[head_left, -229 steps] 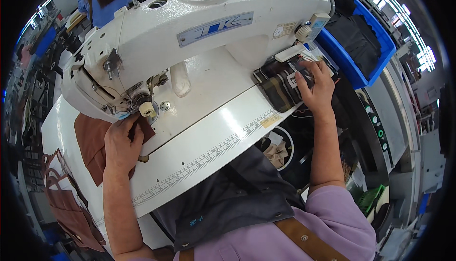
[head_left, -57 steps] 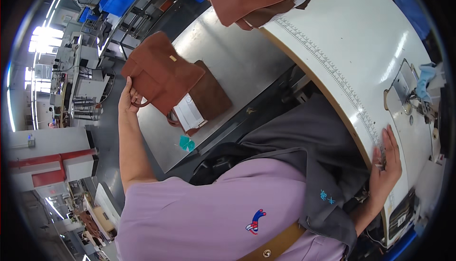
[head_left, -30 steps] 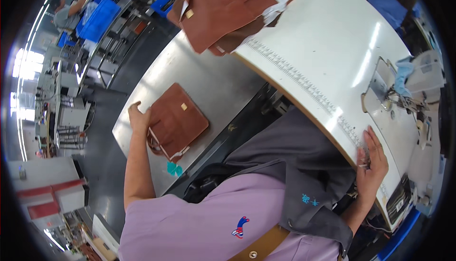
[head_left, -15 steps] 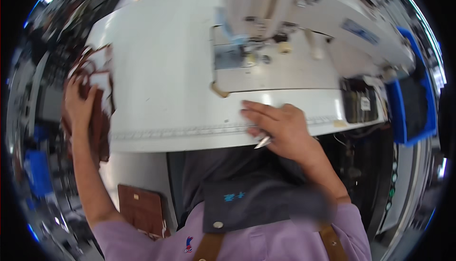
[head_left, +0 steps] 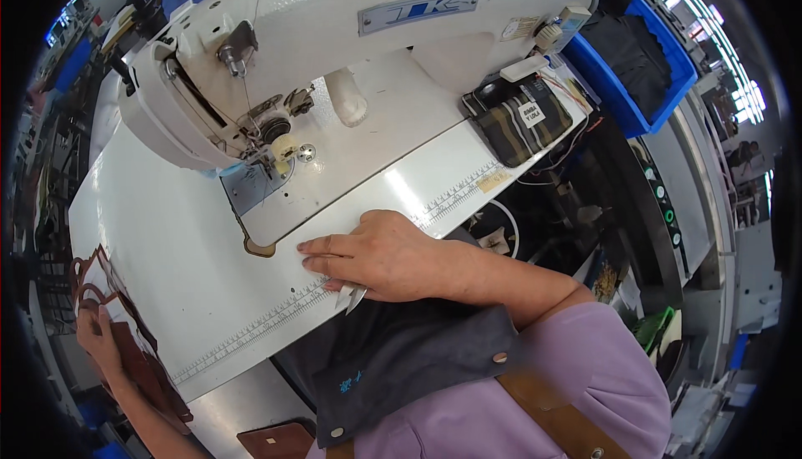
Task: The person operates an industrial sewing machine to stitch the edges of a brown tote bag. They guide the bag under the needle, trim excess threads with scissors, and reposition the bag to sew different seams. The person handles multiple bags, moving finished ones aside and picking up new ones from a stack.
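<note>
At the table's left edge, my left hand has its fingers bent over a bundle of brown leather pieces with thin loops and a white layer. Its grip is partly hidden. My right hand rests palm down near the front edge of the white sewing table, its index and middle fingers stretched along the surface. Tucked under that hand is a small pair of metal thread snips, pointed blades sticking out toward me. The needle area of the white sewing machine lies beyond my right fingertips.
A ruler strip runs along the table's front edge. Right of the machine bed lies a dark striped pouch. A blue bin with dark material stands at far right. Below the table, a brown leather piece lies on a lower surface.
My view has swung to the right, showing more of the machine and blue bin. My left hand is still at the brown leather, and my right hand still holds the snips by the table edge.
</note>
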